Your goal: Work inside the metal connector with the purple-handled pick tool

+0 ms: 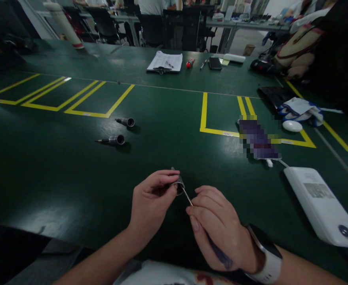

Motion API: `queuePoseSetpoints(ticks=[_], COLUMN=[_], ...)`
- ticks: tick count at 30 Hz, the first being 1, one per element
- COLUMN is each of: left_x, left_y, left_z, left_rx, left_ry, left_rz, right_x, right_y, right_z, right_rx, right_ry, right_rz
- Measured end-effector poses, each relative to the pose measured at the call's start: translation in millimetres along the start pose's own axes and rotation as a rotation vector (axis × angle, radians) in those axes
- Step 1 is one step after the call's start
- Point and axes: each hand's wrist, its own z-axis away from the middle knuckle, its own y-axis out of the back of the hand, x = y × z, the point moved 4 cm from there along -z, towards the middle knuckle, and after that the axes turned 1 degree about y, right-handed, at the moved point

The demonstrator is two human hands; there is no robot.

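My left hand [150,202] pinches a small dark metal part with a hollow round end [179,183] between thumb and fingers. The open end faces me and to the right. My right hand [217,223] is closed around a screwdriver [187,196], whose dark handle shows below the palm. Its thin shaft points up and left, and the tip goes to the part's round opening; the tip itself is hidden. Two similar dark metal pieces, a nearer one [114,140] and a farther one [126,122], lie on the green table beyond my left hand, narrow ends leftward.
Yellow tape outlines [218,131] mark the table [73,166]. To the right lie a phone [258,140], cabled to a white power bank [322,206], a white oval object [292,126] and gloves [301,109]. Farther back are a clipboard [164,62] and a tall bottle [63,23].
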Motion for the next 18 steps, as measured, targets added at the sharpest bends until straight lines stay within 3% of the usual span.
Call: queuePoseSetpoints(ticks=[5, 9, 14, 18], left_x=[-1.3, 4.6, 14.2, 14.6], left_y=[2.2, 11.5, 28.5, 32.0], left_z=[-3.6, -16.8, -54.2, -88.6], left_rx=[-0.094, -0.262, -0.306, -0.307], left_ry=[0.120, 0.155, -0.146, -0.399], left_rz=[0.136, 0.068, -0.318, -0.600], right_x=[4.6, 15.2, 35.5, 56.7], right_y=[9.8, 20.6, 13.4, -3.2], right_z=[-1.3, -7.1, -24.6, -47.6], right_rx=[0.057, 0.116, 0.171, 0.375], right_ry=[-0.074, -0.271, -0.583, -0.578], right_rz=[-0.157, -0.264, -0.497, -0.682])
